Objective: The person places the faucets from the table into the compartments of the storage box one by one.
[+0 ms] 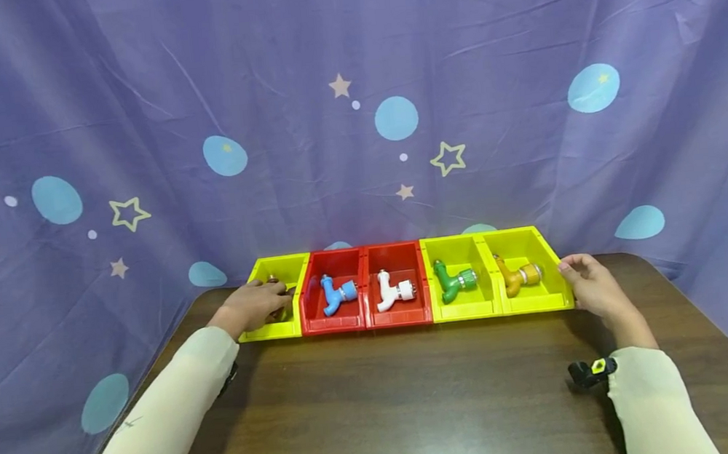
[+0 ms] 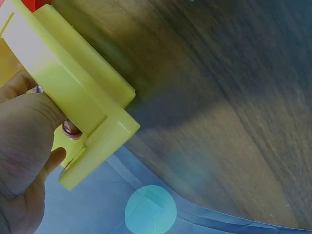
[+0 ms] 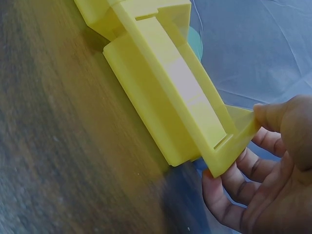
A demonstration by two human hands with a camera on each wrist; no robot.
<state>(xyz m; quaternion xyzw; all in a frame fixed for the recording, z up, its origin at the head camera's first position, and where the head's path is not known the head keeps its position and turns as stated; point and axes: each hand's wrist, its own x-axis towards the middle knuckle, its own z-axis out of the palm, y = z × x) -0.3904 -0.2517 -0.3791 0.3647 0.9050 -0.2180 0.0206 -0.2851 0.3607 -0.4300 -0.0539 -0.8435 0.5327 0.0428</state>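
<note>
In the head view, my left hand (image 1: 254, 305) reaches over the left wall into the leftmost yellow bin (image 1: 272, 331). Its fingers hold a brown tap (image 1: 276, 316), mostly covered by the hand. The left wrist view shows a reddish-brown end of this tap (image 2: 72, 130) behind the bin's front wall. At the other end of the row, my right hand (image 1: 599, 293) grips the outer front corner of the rightmost yellow bin (image 3: 165, 105), thumb above and fingers around the outside. An orange-yellow tap (image 1: 521, 276) lies inside that bin.
Between them stand two red bins with a blue tap (image 1: 339, 294) and a white tap (image 1: 393, 290), and a yellow bin with a green tap (image 1: 453, 281). The bins form one row at the back of the brown table (image 1: 407, 398). A purple patterned curtain (image 1: 306, 174) hangs behind.
</note>
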